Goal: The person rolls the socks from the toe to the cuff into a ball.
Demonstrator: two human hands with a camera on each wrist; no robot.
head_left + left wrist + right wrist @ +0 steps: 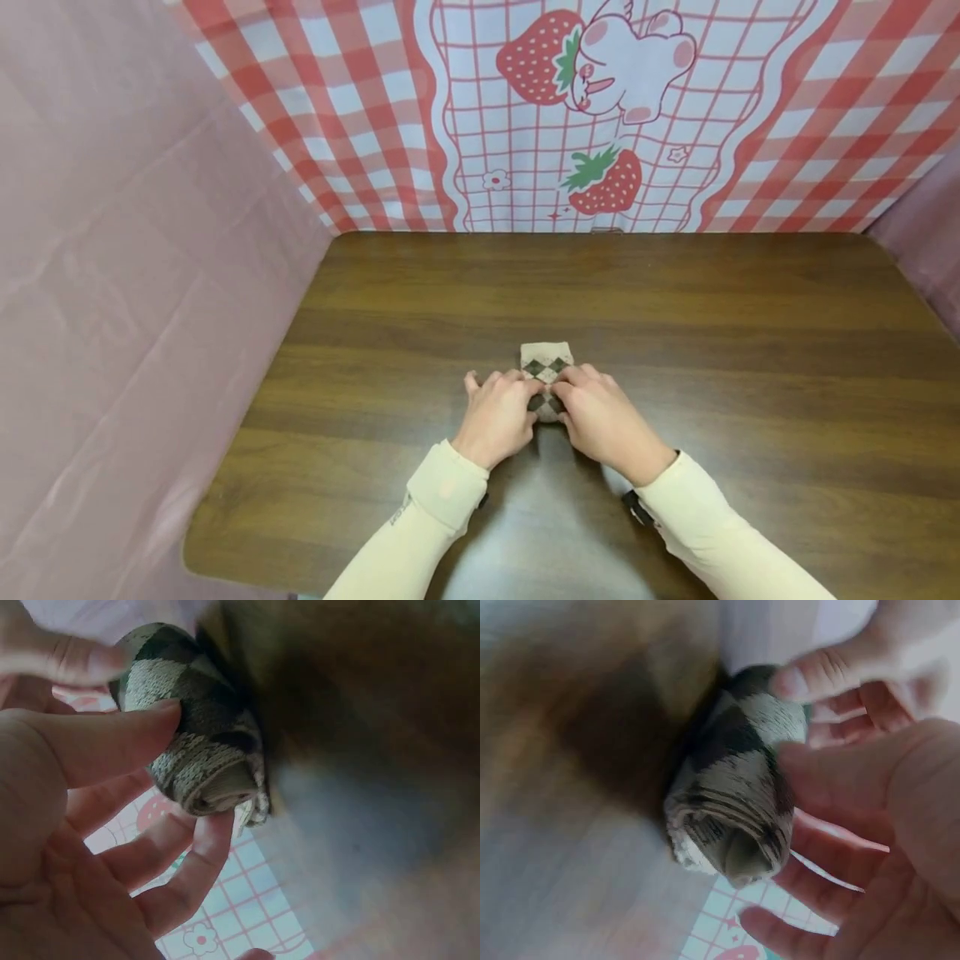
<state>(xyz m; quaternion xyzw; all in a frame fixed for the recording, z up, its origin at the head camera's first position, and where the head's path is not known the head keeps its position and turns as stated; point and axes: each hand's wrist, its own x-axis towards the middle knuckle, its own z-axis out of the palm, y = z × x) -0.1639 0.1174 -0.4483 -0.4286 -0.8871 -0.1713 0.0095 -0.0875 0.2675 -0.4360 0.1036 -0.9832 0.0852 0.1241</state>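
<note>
A beige sock with a dark diamond pattern (546, 371) lies at the middle of the table, its near part rolled up and its flat end pointing away from the person. My left hand (497, 414) grips the left side of the roll, thumb on the near face and fingers over the top. On the right side, my right hand (600, 417) grips it the same way. In the left wrist view one spiral end of the rolled sock (217, 787) shows past the fingers. The layered opposite end of the roll (735, 832) appears in the right wrist view.
The wooden table (405, 300) extends around both hands. A red and white checked cloth with strawberries (360, 108) hangs behind its far edge. Pink cloth (135, 275) hangs at the left, with more at the right.
</note>
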